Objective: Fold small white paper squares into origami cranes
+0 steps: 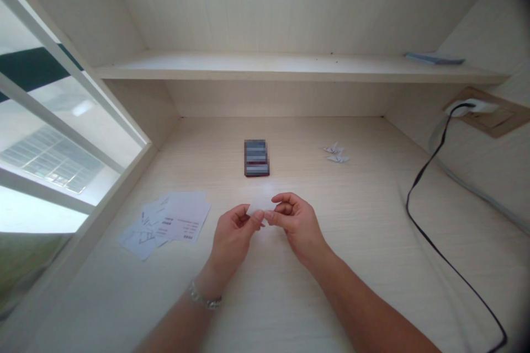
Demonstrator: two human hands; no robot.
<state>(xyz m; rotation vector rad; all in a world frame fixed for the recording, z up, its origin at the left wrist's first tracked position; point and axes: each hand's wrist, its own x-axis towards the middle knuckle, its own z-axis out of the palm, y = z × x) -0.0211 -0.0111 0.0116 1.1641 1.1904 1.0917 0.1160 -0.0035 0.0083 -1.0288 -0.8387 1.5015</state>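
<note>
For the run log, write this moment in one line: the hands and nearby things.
left hand: pinches white paper slip | right hand: pinches same slip | nearby: loose printed sheets; blurred dark object; folded paper pieces

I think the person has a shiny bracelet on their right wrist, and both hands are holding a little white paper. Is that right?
Not quite: the silver bracelet is on the left wrist, not the right, as the head view shows. The rest is right: the left hand and the right hand are both holding the little white paper.
</note>
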